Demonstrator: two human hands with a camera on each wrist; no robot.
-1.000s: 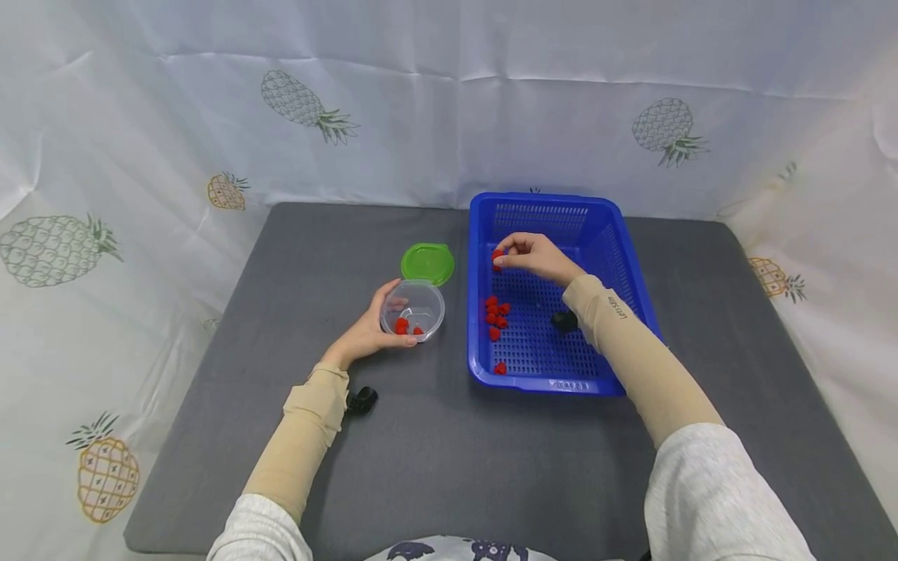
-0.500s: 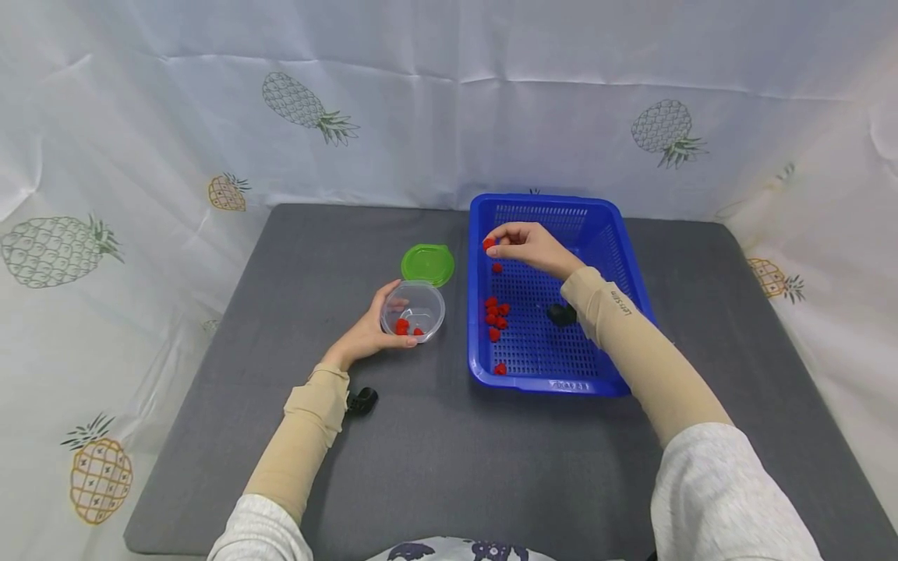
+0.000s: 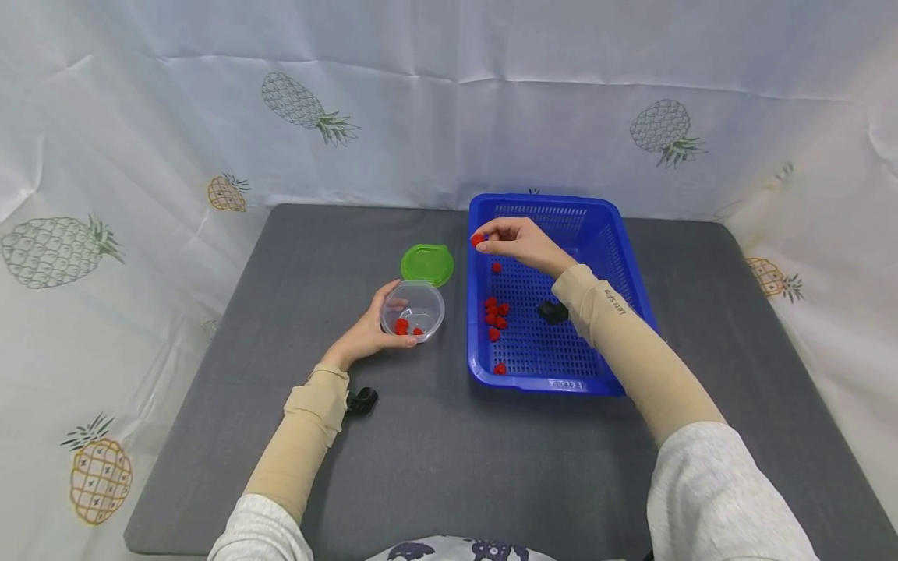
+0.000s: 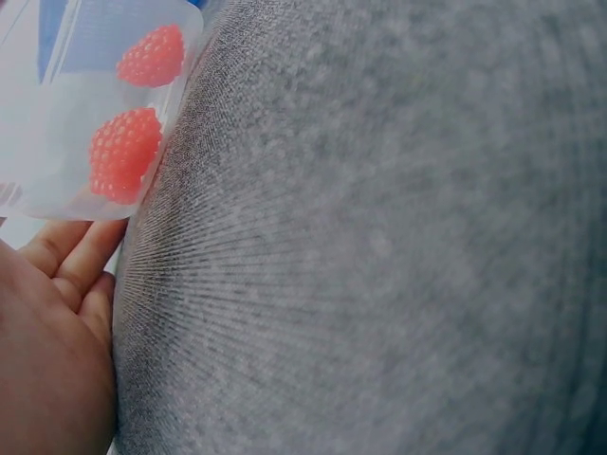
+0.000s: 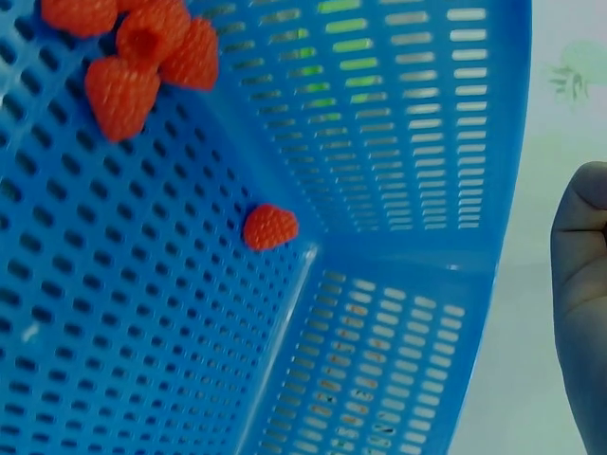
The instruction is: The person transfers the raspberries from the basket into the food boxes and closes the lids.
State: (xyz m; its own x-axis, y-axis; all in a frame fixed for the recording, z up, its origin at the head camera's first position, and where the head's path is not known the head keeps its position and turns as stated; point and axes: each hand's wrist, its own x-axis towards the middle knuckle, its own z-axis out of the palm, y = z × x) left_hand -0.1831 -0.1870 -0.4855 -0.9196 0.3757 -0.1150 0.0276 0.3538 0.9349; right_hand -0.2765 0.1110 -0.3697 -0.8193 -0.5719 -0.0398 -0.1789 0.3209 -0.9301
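Observation:
In the head view my left hand (image 3: 372,327) grips the side of a clear round plastic container (image 3: 421,315), thumb and fingers spread around it. A few red raspberries (image 3: 401,326) lie inside. The left wrist view shows two raspberries (image 4: 125,154) close up through the container wall (image 4: 57,123). My right hand (image 3: 522,243) pinches one raspberry (image 3: 478,240) over the left rim of a blue perforated basket (image 3: 561,384). Several more raspberries (image 3: 494,335) rest on the basket floor along its left side. Only part of the right hand (image 5: 583,294) shows in the right wrist view.
A green lid (image 3: 428,265) lies on the grey table (image 3: 421,460) just behind the container. The basket's raised walls stand to the right of the container. A white curtain (image 3: 435,132) with pineapple prints hangs behind the table.
My right hand has risen and moved left with the pinched raspberry, from inside the basket to its left rim. Another raspberry shows on the floor below it. The left hand stays put.

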